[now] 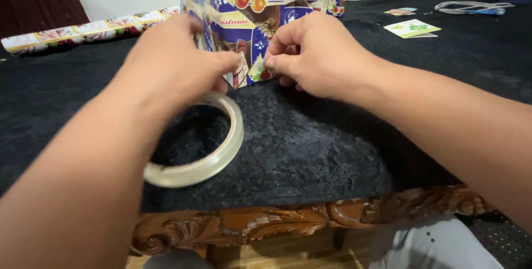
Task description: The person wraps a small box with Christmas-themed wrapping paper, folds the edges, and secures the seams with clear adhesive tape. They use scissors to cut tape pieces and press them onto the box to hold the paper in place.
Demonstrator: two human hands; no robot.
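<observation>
Head view, and starting far left, a roll of wrapping paper (pixel 88 28) is lying along the back edge of the surface (pixel 310 152), which is wearing a black fuzzy cloth. Moving in, the left hand (pixel 172 64) is reaching forward with its fingers curled against the near left corner of the gift box (pixel 244 19), thumb pointing toward the middle. A ring of clear tape (pixel 205 147) is hanging around that left wrist, its lower edge lying on the black cloth, just in front of the box. Whether the left grip is actually pinching paper, I cannot tell, because the back of the hand is covering the fingertips.

Centre now: the box is sitting on the cloth, wrapped in blue and cream festive paper with orange baubles, its near face turned toward the camera. The right hand (pixel 316 53) is working right at that face, thumb and forefinger pinched tightly together on a small fold of the wrapping at the lower edge, the other fingers tucked in.

Over to the right, a small card (pixel 411 28) is lying flat, well apart from the box, and a coiled cable (pixel 471 7) is resting at the far right corner. Along the bottom, the carved wooden edge (pixel 310 219) of the surface is showing.
</observation>
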